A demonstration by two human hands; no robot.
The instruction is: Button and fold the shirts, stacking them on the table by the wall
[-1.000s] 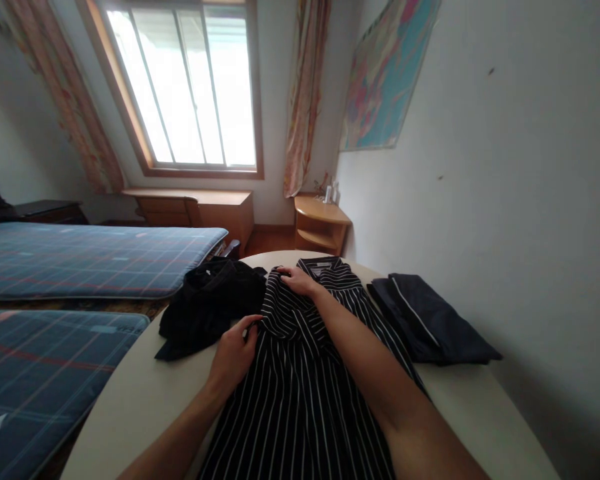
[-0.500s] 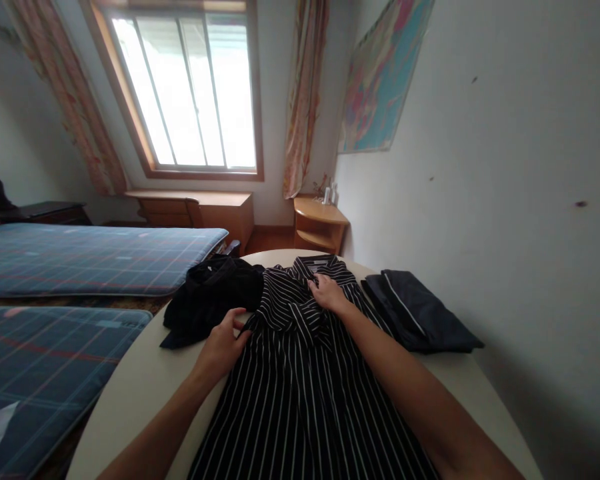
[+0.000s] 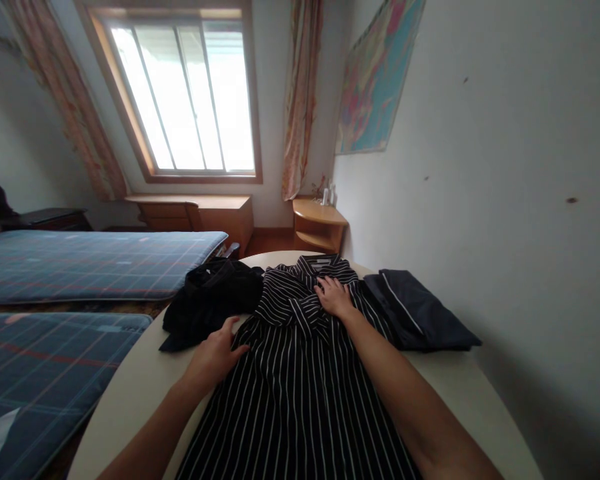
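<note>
A black garment with white stripes (image 3: 290,393) lies spread on a round pale table (image 3: 125,400), its collar at the far edge and its lower part running toward me. My left hand (image 3: 215,353) is at the garment's left edge, thumb and fingers apart, holding nothing. My right hand (image 3: 334,295) rests on the upper chest part near the collar, fingers spread on the cloth. Left of the garment sits a crumpled black cloth (image 3: 213,297). Dark folded clothing (image 3: 425,313) with a white line lies to the right.
Two plaid mattresses (image 3: 95,263) are at the left, beyond the table edge. A desk (image 3: 220,203) stands under the window, and a small corner shelf (image 3: 320,212) is behind the table. The wall (image 3: 520,267) rises close on the right.
My left hand has let go of the garment's edge and opened, moving slightly left. My right hand has shifted a little right, its fingers now spread flat on the cloth.
</note>
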